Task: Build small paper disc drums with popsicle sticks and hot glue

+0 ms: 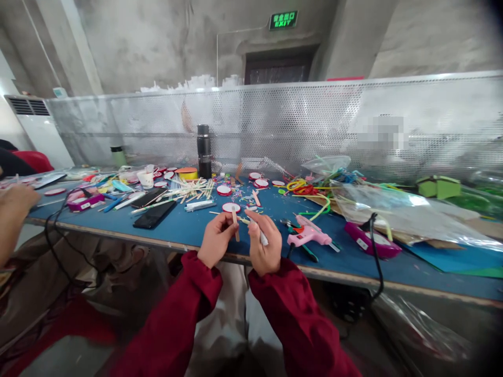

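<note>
My left hand [215,238] is closed on a flat wooden craft stick [234,222], held upright over the near edge of the blue table [188,230]. My right hand [265,243] is closed around a small white tube-like tool [262,236], its tip close to the stick. Both arms wear dark red sleeves. A red-and-white round disc [231,207] lies just beyond the stick. A pink glue gun [310,234] rests on the table right of my right hand.
Loose sticks [192,189], discs, a black phone [154,215], a black flask [204,151] and plastic bags [396,209] litter the table. A purple device [373,242] with a black cable lies at right. Another person's hand [13,207] is at far left. A perforated metal screen [314,120] backs the table.
</note>
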`<action>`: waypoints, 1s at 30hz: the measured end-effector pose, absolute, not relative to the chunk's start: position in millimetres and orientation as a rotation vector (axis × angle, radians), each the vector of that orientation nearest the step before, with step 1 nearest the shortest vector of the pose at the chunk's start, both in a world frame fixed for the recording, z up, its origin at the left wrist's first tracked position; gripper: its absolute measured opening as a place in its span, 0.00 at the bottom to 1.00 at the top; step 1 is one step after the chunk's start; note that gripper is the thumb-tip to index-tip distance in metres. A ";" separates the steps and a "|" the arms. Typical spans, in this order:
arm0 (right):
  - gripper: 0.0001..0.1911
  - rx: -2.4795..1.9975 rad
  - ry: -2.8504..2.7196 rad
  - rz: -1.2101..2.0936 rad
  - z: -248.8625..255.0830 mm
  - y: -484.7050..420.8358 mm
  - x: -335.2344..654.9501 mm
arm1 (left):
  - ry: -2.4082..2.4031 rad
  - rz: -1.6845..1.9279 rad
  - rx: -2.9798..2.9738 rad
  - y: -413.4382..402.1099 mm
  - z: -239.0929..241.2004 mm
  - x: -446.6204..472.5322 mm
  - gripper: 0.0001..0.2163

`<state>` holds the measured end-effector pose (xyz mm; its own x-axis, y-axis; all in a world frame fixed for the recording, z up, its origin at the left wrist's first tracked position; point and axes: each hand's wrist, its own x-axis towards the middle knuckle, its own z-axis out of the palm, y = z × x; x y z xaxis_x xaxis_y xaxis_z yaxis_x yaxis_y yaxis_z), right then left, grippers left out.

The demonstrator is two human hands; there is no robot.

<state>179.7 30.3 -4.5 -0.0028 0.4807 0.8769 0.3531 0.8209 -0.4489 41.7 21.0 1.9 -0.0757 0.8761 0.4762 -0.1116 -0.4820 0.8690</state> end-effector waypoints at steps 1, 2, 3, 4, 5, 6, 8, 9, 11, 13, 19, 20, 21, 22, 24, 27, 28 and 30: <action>0.15 -0.686 -1.586 0.112 -4.8 29.9 179.4 | 0.875 1.656 1.462 20.8 1.6 41.8 0.12; 0.15 -0.698 -1.555 0.116 -5.2 29.4 179.1 | 0.888 1.648 1.484 20.6 1.3 41.8 0.11; 0.15 -0.707 -1.522 0.120 -5.5 29.0 178.9 | 0.904 1.637 1.505 20.4 1.0 41.7 0.11; 0.14 -0.713 -1.498 0.120 -5.7 28.5 178.7 | 0.922 1.626 1.524 20.4 0.6 41.6 0.10; 0.12 -0.712 -1.485 0.115 -5.7 28.0 178.8 | 0.939 1.613 1.542 20.5 0.1 41.3 0.09; 0.10 -0.704 -1.488 0.100 -5.4 27.6 178.9 | 0.954 1.602 1.561 20.9 -0.5 40.9 0.08; 0.06 -0.675 -1.530 0.049 -4.6 26.6 179.3 | 0.979 1.587 1.611 21.7 -1.7 40.0 0.07; 0.05 -0.663 -1.546 0.022 -4.2 26.1 179.5 | 0.988 1.586 1.634 22.0 -2.2 39.7 0.06; 0.03 -0.662 -1.543 -0.015 -3.9 25.2 179.4 | 0.994 1.589 1.656 21.6 -2.3 39.6 0.05; 0.02 -0.689 -1.511 -0.036 -4.5 25.1 178.8 | 0.991 1.585 1.650 20.3 -1.2 40.3 0.05; 0.03 -0.673 -1.469 -0.105 -7.7 27.8 176.6 | 0.990 1.561 1.689 17.3 2.1 42.9 0.02; 0.03 -0.663 -1.471 -0.112 -8.0 28.0 176.4 | 0.995 1.559 1.698 17.5 1.8 42.9 0.02; 0.03 -0.656 -1.473 -0.115 -8.2 27.9 176.3 | 1.002 1.560 1.704 17.8 1.3 42.7 0.02; 0.04 -0.652 -1.474 -0.115 -8.2 27.6 176.2 | 1.010 1.562 1.712 18.2 0.6 42.4 0.03; 0.04 -0.650 -1.478 -0.110 -7.8 26.9 176.1 | 1.022 1.562 1.729 19.0 -0.6 41.8 0.03; 0.04 -0.643 -1.499 -0.104 -6.7 26.4 176.1 | 1.040 1.561 1.748 19.3 -1.0 41.5 0.03; 0.04 -0.636 -1.508 -0.106 -6.4 26.6 176.2 | 1.044 1.562 1.749 19.0 -0.7 41.6 0.03; 0.04 -0.619 -1.522 -0.112 -5.9 27.4 176.2 | 1.045 1.568 1.747 18.0 0.6 42.2 0.03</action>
